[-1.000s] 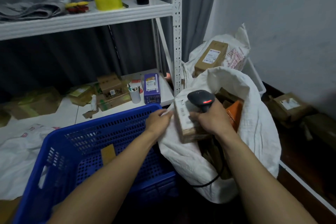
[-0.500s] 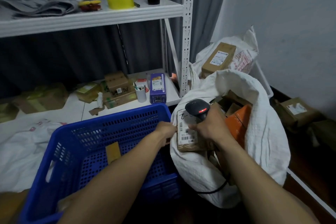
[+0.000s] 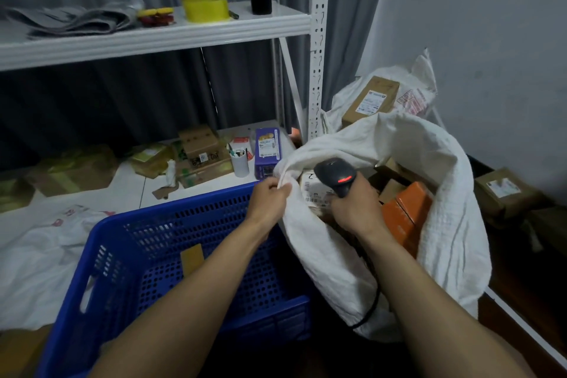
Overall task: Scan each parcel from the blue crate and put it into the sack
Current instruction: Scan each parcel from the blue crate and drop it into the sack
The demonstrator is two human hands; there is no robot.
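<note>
The left hand [image 3: 270,202] pinched the rim of the white sack [image 3: 337,270] and held it open. The right hand [image 3: 352,212] gripped the black scanner [image 3: 336,175]. The labelled parcel [image 3: 314,192] sat in the sack's mouth, between the two hands. I could not tell if the right fingers held it too.

I think this was the putting-in step. Next, that parcel had to drop in, and a hand had to reach into the blue crate [image 3: 138,233] below the left hand.

I counted one brown parcel [image 3: 191,258] in the crate, one scanner, and one orange box [image 3: 405,218], as far as I could tell, just right of the right hand.
</note>
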